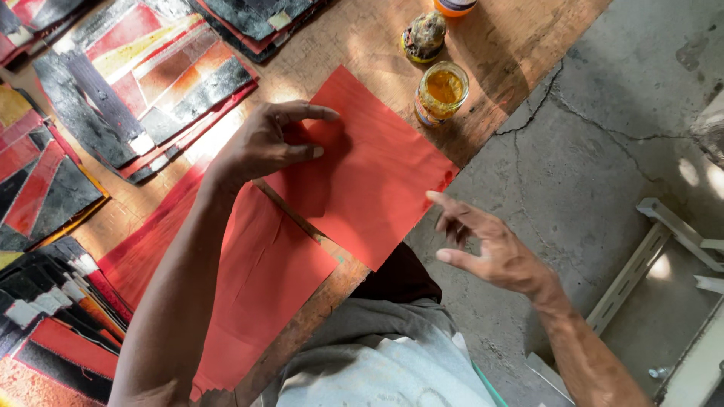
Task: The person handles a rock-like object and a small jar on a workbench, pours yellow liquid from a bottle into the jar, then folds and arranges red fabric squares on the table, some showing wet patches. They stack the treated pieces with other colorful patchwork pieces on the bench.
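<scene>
The left hand [271, 143] is pressing spread fingers onto a red square paper sheet [377, 169] overhanging the wooden desk's [332, 38] edge; the right hand [483, 245] is hovering open, pinching nothing, sheet unfolded.

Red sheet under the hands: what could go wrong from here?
1. The red sheet overhangs the table edge near the right hand, which is apart from it; only the left hand pins it, so it may slide or droop.
2. The open glue jar stands right beside the sheet's corner; a tug could tip it.
3. Pressing fingers might crease the sheet.
</scene>
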Demonstrator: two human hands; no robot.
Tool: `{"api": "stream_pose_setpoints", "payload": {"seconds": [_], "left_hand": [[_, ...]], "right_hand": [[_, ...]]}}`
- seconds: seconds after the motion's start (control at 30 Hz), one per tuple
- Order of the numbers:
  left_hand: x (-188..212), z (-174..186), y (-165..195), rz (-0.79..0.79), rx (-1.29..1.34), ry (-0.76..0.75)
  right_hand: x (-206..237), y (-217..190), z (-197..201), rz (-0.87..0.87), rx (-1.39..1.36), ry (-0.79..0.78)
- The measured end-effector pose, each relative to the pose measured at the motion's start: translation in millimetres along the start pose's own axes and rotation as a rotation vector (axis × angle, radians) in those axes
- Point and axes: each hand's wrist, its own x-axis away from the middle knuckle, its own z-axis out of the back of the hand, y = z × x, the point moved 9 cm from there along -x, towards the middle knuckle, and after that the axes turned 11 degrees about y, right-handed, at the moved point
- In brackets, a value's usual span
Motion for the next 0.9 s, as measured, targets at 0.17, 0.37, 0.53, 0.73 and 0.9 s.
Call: {"api": "stream_pose_setpoints", "payload": {"seconds": [0.17, 0.37, 0.53, 0.73, 0.9], "left_hand": [[1.0, 2.5, -8.1, 0.052, -0.043, 0.002], [2.0, 3.9, -14.1, 0.085, -0.007, -0.006], [3.3, 6.5, -6.5, 0.022, -0.005, 0.011], [4.2, 7.8, -8.8, 0.046, -0.037, 0.029], [6.6, 7.5, -21.2, 0.087, 0.037, 0.014]], "right_hand": [[0.2, -17.2, -22.6, 0.026, 0.184, -0.025], [9.2, -66.9, -43.5, 0.464, 0.139, -0.023], [3.3, -43.8, -62.8, 0.249, 0.465, -0.036], [8.0, -45.7, -75.2, 0.309, 0.501, -0.047], [6.7, -30.6, -84.9, 0.181, 0.593, -0.151]]}}
